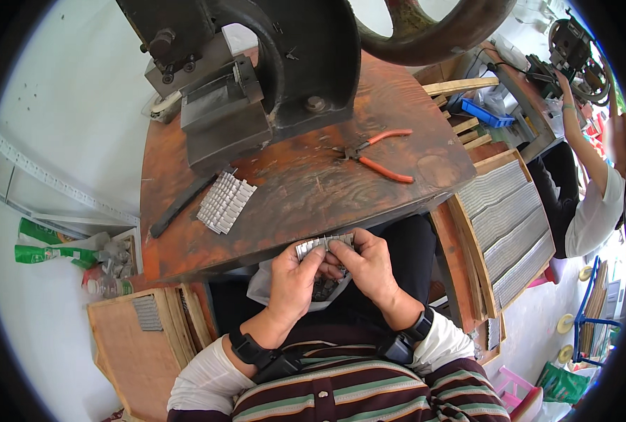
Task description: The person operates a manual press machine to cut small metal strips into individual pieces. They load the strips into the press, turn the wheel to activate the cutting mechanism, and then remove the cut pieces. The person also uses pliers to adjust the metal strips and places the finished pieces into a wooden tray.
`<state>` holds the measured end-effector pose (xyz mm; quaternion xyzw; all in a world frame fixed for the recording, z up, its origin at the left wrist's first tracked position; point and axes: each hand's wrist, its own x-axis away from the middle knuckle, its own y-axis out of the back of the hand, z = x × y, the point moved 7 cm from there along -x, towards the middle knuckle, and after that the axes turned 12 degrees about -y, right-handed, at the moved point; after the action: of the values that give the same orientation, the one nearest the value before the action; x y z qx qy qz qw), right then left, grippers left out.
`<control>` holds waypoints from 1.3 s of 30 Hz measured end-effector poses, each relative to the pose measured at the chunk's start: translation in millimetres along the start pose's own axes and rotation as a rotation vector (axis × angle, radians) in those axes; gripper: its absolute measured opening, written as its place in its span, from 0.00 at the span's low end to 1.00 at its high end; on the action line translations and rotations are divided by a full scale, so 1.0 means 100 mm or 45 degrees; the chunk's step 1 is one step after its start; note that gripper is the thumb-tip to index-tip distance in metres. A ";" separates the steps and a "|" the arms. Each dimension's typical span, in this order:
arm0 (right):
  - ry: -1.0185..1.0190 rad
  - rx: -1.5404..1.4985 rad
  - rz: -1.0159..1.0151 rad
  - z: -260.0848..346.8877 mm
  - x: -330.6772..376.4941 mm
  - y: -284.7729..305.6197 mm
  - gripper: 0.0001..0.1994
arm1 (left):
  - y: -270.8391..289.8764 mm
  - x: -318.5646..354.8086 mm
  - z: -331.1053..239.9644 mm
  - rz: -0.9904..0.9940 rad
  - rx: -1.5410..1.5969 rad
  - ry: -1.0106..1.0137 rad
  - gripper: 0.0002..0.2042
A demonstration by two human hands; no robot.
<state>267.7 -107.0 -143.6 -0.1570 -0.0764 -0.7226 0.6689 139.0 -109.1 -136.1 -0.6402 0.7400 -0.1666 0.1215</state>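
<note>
My left hand and my right hand meet in front of the table's near edge. Between them they pinch a short silver strip of small metal links, thumbs on top. Below the strip a whitish bag or container rests on my lap, with small metal bits partly hidden by my hands. Beyond my hands, on the wooden table, several similar link strips lie side by side next to a dark flat bar. Pliers with orange handles lie with their handles spread to the right.
A heavy black press with a large wheel stands on the table. Wooden trays of metal strips sit at the right, and wooden boards at the lower left. Another person works at a machine at far right.
</note>
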 end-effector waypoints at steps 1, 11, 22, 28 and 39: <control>0.005 0.001 -0.010 -0.01 -0.01 0.01 0.09 | 0.00 0.00 -0.01 -0.007 0.014 0.001 0.08; -0.082 -0.125 -0.015 0.08 -0.02 -0.04 0.11 | -0.04 0.00 0.01 -0.106 0.150 0.057 0.08; -0.012 0.030 -0.096 -0.18 -0.12 -0.03 0.14 | 0.06 0.00 0.17 -0.160 0.177 0.132 0.07; -0.046 0.010 -0.078 -0.18 -0.13 -0.02 0.14 | 0.07 0.00 0.21 -0.171 0.161 0.144 0.07; -0.003 0.214 0.101 -0.08 -0.07 0.06 0.14 | 0.03 0.06 0.08 -0.110 0.009 0.027 0.06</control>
<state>273.3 -103.3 -153.8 -0.1039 -0.1312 -0.6864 0.7077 138.9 -115.4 -144.4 -0.6693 0.7124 -0.1810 0.1084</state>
